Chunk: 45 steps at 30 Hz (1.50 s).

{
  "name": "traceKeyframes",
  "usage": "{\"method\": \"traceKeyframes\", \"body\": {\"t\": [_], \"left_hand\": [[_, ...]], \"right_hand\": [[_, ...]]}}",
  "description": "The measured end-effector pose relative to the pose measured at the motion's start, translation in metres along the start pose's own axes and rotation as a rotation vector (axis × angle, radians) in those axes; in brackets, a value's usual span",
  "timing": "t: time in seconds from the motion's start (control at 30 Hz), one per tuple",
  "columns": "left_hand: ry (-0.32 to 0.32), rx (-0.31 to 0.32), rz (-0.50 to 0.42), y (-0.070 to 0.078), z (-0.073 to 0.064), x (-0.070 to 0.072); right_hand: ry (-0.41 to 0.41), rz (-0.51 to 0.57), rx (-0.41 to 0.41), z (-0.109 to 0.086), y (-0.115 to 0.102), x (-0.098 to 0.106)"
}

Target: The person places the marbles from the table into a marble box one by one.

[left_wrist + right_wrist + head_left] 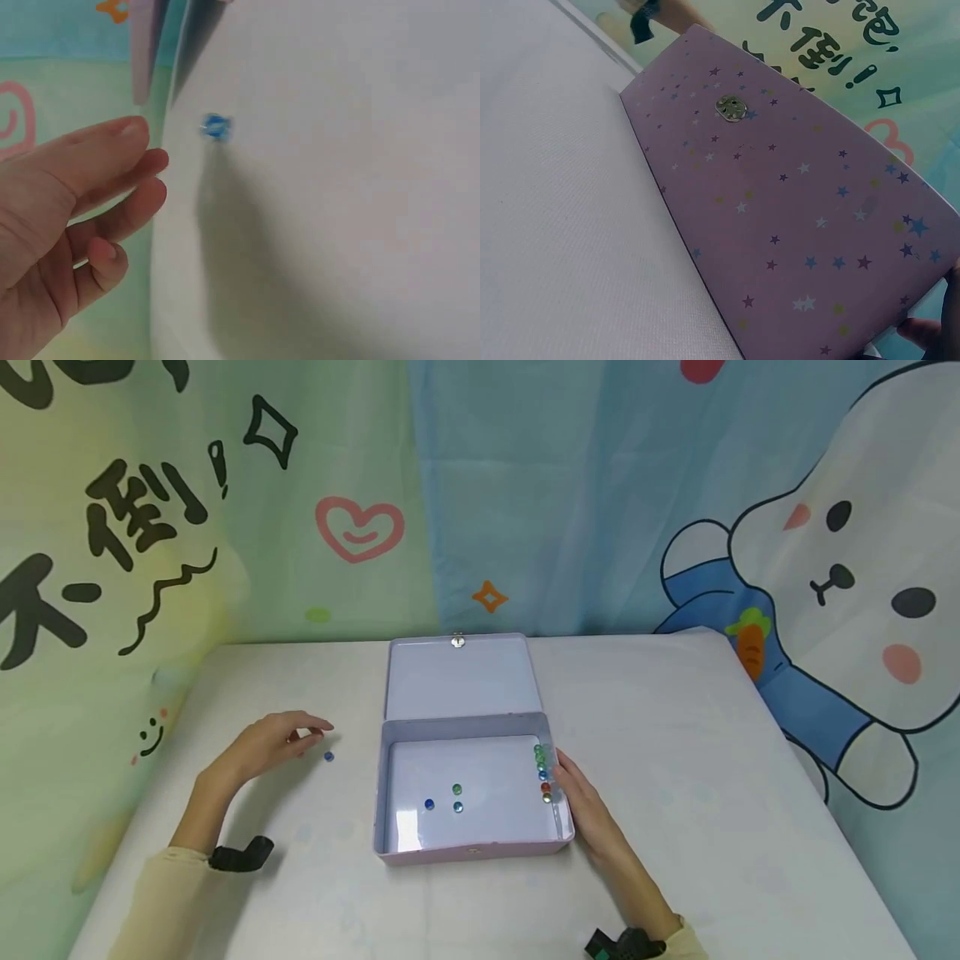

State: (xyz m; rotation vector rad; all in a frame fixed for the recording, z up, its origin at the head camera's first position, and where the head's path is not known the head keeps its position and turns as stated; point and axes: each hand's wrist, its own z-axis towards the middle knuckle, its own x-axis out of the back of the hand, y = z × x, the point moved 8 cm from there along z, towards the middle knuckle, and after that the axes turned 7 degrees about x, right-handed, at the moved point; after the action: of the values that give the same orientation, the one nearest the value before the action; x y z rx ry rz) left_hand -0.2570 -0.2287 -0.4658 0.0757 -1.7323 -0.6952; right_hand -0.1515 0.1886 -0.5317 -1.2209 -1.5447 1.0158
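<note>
My left hand (273, 743) hovers over the table at left, its fingers loosely bent, with nothing seen between them. A small blue glass marble (328, 757) lies just below its fingertips, apart from them; the left wrist view shows this blue marble (216, 127) beyond the thumb. The lilac box (465, 852) stands with its lid raised at the back. My right hand (588, 806) holds the box's right wall, its fingers partly hidden. Inside, a row of green, blue and red marbles (542, 762) lines the right wall. A green marble (457, 789) and two blue marbles (429, 804) lie loose.
A white cloth covers the table (315, 902). The raised lid (461, 677) has a metal clasp (457, 641) at its top edge. Behind the table hangs a printed curtain (540, 502). Star prints cover the box's outer front (780, 202) in the right wrist view.
</note>
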Motion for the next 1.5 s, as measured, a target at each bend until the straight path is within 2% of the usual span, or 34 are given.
{"method": "traceKeyframes", "body": {"t": [0.1,0.23,0.4,0.5,0.67,0.77,1.0,1.13,1.27,1.37,1.5], "left_hand": [[0.014,-0.002,0.002,-0.002,-0.006,-0.007],[-0.002,0.002,-0.017,-0.004,-0.010,-0.017],[-0.010,0.020,-0.045,-0.007,-0.012,-0.025],[0.008,0.018,-0.014,-0.008,-0.010,-0.029],[0.064,-0.018,0.041,-0.006,-0.008,-0.032],[0.077,-0.026,0.051,-0.004,-0.009,-0.033],[0.070,0.006,0.037,-0.004,-0.011,-0.033],[0.082,-0.028,-0.029,0.002,-0.009,-0.026],[0.131,-0.078,-0.148,0.013,-0.003,-0.009],[0.142,-0.094,-0.229,0.026,0.002,0.005],[0.126,-0.122,-0.284,0.049,0.011,0.019]], "right_hand": [[0.004,-0.002,0.000,-0.001,0.000,0.002],[0.005,-0.001,0.004,-0.002,0.001,0.003],[-0.001,-0.011,0.004,-0.002,0.001,0.002],[0.003,-0.013,0.006,-0.001,0.001,0.002],[0.001,-0.009,0.007,0.000,0.001,0.002],[-0.001,-0.011,0.010,0.000,0.002,0.002],[-0.001,-0.017,0.006,0.000,0.002,0.001],[-0.011,-0.010,0.010,-0.001,0.000,0.001],[-0.011,-0.006,0.015,0.000,-0.002,0.001],[-0.009,-0.004,0.015,0.001,-0.002,0.001],[-0.013,0.000,0.016,0.001,-0.001,0.001]]}}
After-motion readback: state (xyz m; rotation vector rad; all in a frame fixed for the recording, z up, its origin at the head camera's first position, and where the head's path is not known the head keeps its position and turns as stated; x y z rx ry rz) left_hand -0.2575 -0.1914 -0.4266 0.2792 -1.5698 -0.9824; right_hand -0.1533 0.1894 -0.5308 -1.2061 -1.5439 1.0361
